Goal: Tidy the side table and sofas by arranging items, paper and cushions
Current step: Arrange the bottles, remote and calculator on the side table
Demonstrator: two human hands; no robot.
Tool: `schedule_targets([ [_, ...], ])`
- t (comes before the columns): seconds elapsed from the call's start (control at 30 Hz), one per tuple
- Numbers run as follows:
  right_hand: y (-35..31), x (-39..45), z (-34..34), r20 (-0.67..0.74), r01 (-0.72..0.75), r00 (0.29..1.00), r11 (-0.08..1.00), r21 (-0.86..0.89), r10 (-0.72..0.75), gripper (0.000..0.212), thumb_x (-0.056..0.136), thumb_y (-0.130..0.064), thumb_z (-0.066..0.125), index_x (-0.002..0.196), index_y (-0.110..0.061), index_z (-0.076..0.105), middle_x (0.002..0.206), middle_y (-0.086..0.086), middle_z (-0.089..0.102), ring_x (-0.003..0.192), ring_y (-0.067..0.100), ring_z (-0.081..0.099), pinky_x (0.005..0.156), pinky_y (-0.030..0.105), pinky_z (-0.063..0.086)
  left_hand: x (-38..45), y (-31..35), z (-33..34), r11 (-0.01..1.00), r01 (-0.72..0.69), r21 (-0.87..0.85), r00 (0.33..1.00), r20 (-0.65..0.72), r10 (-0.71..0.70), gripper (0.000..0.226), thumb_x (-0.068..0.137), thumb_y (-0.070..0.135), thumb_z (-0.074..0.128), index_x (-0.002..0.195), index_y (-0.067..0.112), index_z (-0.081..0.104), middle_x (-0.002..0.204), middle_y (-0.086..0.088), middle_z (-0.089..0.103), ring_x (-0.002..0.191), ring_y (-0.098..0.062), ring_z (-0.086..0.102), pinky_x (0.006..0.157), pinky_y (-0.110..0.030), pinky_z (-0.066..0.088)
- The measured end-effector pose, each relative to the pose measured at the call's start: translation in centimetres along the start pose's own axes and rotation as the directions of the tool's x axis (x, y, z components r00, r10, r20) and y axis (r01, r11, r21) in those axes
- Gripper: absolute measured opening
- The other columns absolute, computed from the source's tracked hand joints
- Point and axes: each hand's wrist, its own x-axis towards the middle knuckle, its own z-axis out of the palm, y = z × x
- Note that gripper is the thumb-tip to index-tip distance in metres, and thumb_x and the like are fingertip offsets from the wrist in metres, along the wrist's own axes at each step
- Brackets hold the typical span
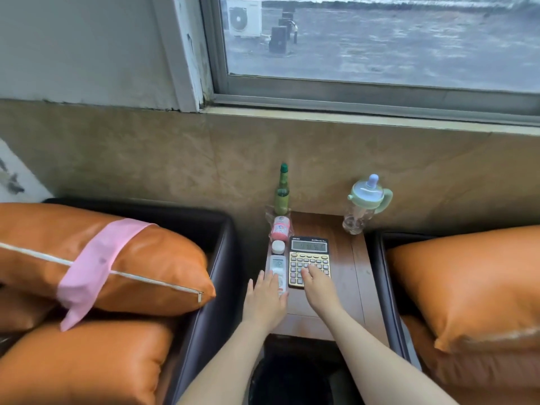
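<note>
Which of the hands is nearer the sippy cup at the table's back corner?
Right. The right hand rests on the calculator, nearer and left of the sippy cup; the left hand lies on the remote, further left.

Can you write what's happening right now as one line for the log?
left hand: flat on remote | right hand: fingers on calculator | side table: green bottle, sippy cup upright at back

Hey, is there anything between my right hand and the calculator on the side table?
Nothing visible. The right hand already rests on the calculator, fingers over its lower keys. The left hand lies flat on the white remote control just beside it, clear of the calculator.
</note>
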Motion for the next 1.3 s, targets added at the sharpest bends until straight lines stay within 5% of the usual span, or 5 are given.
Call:
schedule_targets([
  [0.2, -3.5, -1.8, 3.1, 0.038, 0.021, 0.999, 0.999, -0.031, -0.019, 0.027, 0.1, -0.033, 0.037, 0.1, -0.015, 0.057, 0.097, 0.003, 0.062, 0.086, 0.015, 0.058, 0.071, 0.029, 0.047, -3.2, -4.2, -1.7, 0.998, 0.041, -0.057, 0.999, -0.024, -0.043, 0.056, 0.102, 0.035, 0.03, 0.151, 0.012, 0.017, 0.159, -0.003, 0.014, 0.147, -0.02, 0.005, 0.119, -0.04, 0.004],
  [0.47, -11.3, -6.1, 12.1, 0.135, 0.036, 0.99, 0.999, -0.011, -0.034, 0.046, 0.101, -0.033, 0.036, 0.141, -0.011, 0.039, 0.146, 0.004, 0.041, 0.136, 0.02, 0.036, 0.109, 0.028, 0.026, -7.6, -15.7, -3.7, 0.991, 0.135, 0.012, 0.991, -0.013, -0.135, 0.059, 0.101, 0.038, 0.031, 0.151, 0.011, 0.017, 0.159, -0.002, 0.013, 0.147, -0.02, 0.005, 0.118, -0.042, 0.005],
  [0.73, -15.9, -7.9, 19.4, 0.159, 0.018, 0.987, 1.0, -0.001, -0.017, 0.035, 0.101, -0.028, 0.033, 0.112, -0.006, 0.059, 0.114, 0.013, 0.061, 0.106, 0.029, 0.056, 0.085, 0.032, 0.04, -10.3, -25.9, -6.1, 0.975, 0.221, 0.038, 0.975, -0.015, -0.22, 0.059, 0.101, 0.032, 0.033, 0.151, 0.01, 0.011, 0.16, -0.003, 0.006, 0.148, -0.02, 0.0, 0.118, -0.042, 0.001],
  [1.0, -18.6, -6.1, 23.3, 0.213, 0.006, 0.977, 0.998, -0.067, 0.008, 0.027, 0.102, -0.027, 0.032, 0.092, -0.01, 0.05, 0.109, 0.015, 0.06, 0.101, 0.031, 0.054, 0.077, 0.03, 0.034, -10.8, -31.3, -7.7, 0.928, 0.373, -0.013, 0.927, -0.026, -0.374, 0.058, 0.102, 0.029, 0.032, 0.152, 0.01, 0.009, 0.161, -0.003, 0.004, 0.148, -0.02, -0.001, 0.118, -0.041, 0.0],
  [1.3, -19.4, -4.1, 25.4, 0.295, 0.077, 0.955, 0.989, -0.124, -0.038, 0.037, 0.102, -0.028, 0.033, 0.128, -0.006, 0.049, 0.13, 0.012, 0.053, 0.12, 0.03, 0.048, 0.098, 0.034, 0.036, -9.0, -32.4, -7.2, 0.935, 0.354, 0.019, 0.935, 0.008, -0.354, 0.059, 0.102, 0.03, 0.031, 0.152, 0.011, 0.006, 0.161, -0.003, 0.0, 0.147, -0.02, -0.005, 0.118, -0.041, -0.002],
])
